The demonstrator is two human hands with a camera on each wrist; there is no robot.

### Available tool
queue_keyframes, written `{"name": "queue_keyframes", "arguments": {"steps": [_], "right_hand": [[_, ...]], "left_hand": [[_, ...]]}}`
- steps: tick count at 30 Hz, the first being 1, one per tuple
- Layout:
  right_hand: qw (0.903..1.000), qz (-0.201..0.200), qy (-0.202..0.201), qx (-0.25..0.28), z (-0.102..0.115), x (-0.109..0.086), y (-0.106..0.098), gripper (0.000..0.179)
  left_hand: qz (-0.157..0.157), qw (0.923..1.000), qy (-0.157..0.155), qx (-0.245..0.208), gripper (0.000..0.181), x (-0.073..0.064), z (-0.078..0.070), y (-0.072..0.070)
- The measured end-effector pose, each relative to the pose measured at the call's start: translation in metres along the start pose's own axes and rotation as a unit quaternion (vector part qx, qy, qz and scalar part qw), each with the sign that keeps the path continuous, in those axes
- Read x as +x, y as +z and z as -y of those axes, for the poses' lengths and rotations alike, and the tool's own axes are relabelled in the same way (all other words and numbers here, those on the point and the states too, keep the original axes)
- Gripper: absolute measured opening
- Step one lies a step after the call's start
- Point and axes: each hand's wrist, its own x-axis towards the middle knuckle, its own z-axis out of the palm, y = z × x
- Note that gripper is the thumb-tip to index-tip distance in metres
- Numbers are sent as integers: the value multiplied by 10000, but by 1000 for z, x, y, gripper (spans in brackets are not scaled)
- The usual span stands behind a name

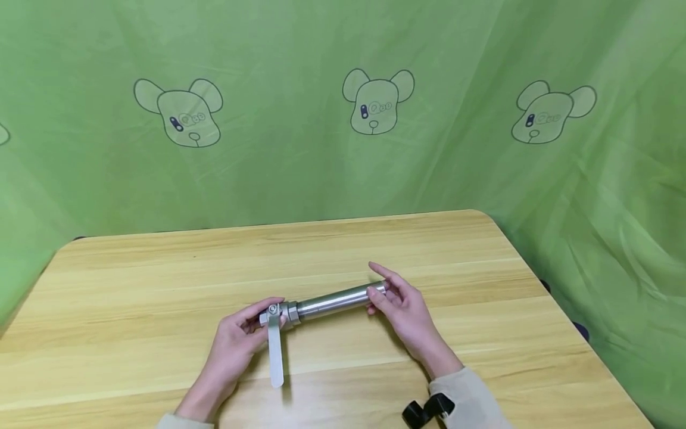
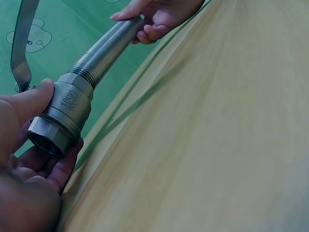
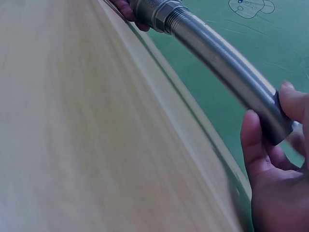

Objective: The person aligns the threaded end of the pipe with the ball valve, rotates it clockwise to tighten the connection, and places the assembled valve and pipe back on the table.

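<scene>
My left hand grips a steel ball valve by its body, thumb on one side and fingers underneath. The valve's flat lever handle points toward me in the head view. A shiny metal pipe runs from the valve's right end, with screw threads showing where it enters the hex collar. At the pipe's far end my right hand pinches it between thumb and fingers, the index finger stretched out past it. Valve and pipe form one line, tilted up to the right, above the table.
Beneath the hands lies a light wood-grain table with rounded far corners. Behind it hangs a green curtain printed with bear heads. A black device is at the right sleeve.
</scene>
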Motion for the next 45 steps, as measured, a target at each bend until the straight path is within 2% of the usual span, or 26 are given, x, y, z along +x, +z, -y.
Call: {"name": "queue_keyframes", "arguments": {"steps": [3,8,15,23,27,33,37,41,45], "right_hand": [[9990,-123,196,391,2,1,1,45],[9980,-217,232,537,4,1,3,38],[9990,-288,-16,346,5,1,2,41],[9993,-201,-46,300,3,1,0,40],[9996,-223,150,126,5,0,3,32],[9971,-446,522,-329,2,-1,5,33],[9981,-213,346,-455,1,0,4,36],[9992,161,85,-345,1,-1,1,40],[9993,306,123,-189,1,-1,0,37]], "left_hand": [[36,10000,10,-36,46,0,0,1],[52,10000,2,-77,46,0,1,1],[93,9999,-87,-114,47,0,0,0],[29,9996,-165,-246,46,1,-1,0],[-11,9992,-184,-365,45,1,-2,-1],[106,9994,-138,-307,46,0,0,-2],[42,9995,-132,-282,46,0,1,-2],[2,9994,-142,-322,46,0,1,-2],[-49,9991,-186,-369,46,1,1,-1]]}}
